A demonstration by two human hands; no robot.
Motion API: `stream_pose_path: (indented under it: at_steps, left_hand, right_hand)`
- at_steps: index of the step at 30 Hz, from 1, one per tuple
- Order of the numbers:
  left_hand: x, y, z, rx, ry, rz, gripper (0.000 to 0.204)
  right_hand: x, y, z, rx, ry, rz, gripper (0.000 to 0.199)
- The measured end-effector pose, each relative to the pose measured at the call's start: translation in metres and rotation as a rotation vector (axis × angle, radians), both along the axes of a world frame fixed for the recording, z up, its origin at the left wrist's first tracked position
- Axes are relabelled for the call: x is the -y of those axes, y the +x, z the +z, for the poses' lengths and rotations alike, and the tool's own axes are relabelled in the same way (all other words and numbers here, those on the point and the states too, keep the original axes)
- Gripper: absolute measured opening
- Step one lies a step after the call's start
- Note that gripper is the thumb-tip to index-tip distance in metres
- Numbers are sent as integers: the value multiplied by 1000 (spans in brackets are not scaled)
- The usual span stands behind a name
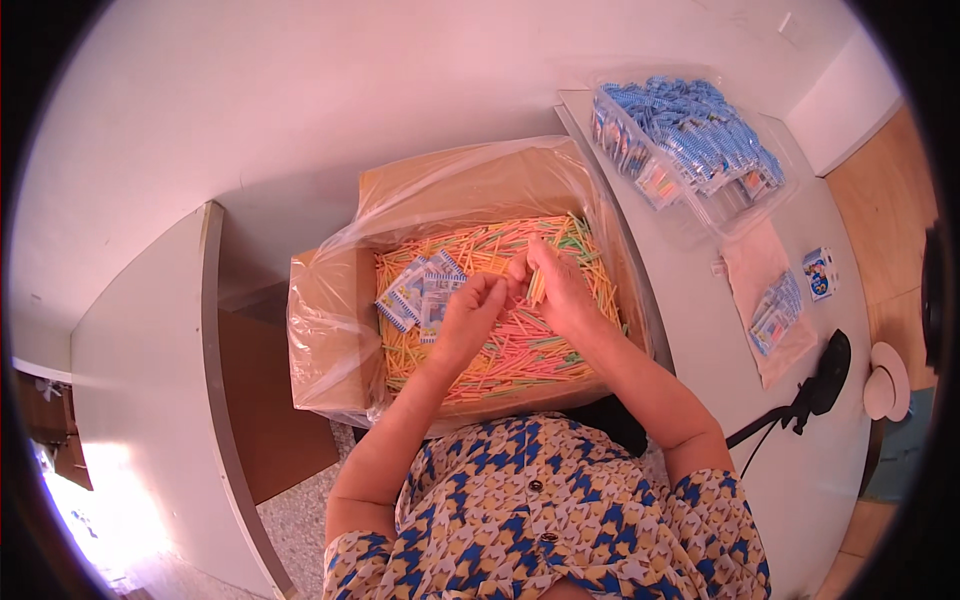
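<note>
Thin pastel sticks point(520, 345) in pink, orange, yellow and green fill a cardboard box point(440, 195) lined with clear plastic. Over them, my right hand point(562, 295) is closed around a few yellowish sticks point(537, 287), whose ends show below its curled fingers. Close beside it, my left hand point(474, 312) is closed with its fingertips pinched together near the right fingers. Whatever sits in that pinch is too small to make out. Several flat blue-and-white packets point(405, 292) lie on the sticks, just left of my left hand.
At the back right, a clear plastic tub point(690, 200) holds many blue-and-white packets point(690, 120). More packets point(776, 312) lie on a pale cloth point(750, 262) on the grey table point(690, 300), beside a small blue box point(820, 274) and a black stand point(825, 375). A grey panel point(211, 300) rises at left.
</note>
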State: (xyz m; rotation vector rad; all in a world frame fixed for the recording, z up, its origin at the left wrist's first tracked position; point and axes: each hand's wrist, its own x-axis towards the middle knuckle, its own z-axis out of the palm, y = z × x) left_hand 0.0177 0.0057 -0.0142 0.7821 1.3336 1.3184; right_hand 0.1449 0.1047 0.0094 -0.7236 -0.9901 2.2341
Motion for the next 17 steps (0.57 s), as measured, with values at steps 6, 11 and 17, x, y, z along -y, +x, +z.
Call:
stream_pose_path:
  at_steps: [6,11,17]
  left_hand:
    - [-3,20,13,12,184,-105,33]
    - [-10,20,8,210,128,-297,42]
    - [-6,18,-1,478,-56,-444,56]
  right_hand:
    - [-2,3,-21,231,365,-170,36]
    - [15,10,1,229,272,-45,46]
    - [8,26,10,216,451,327,69]
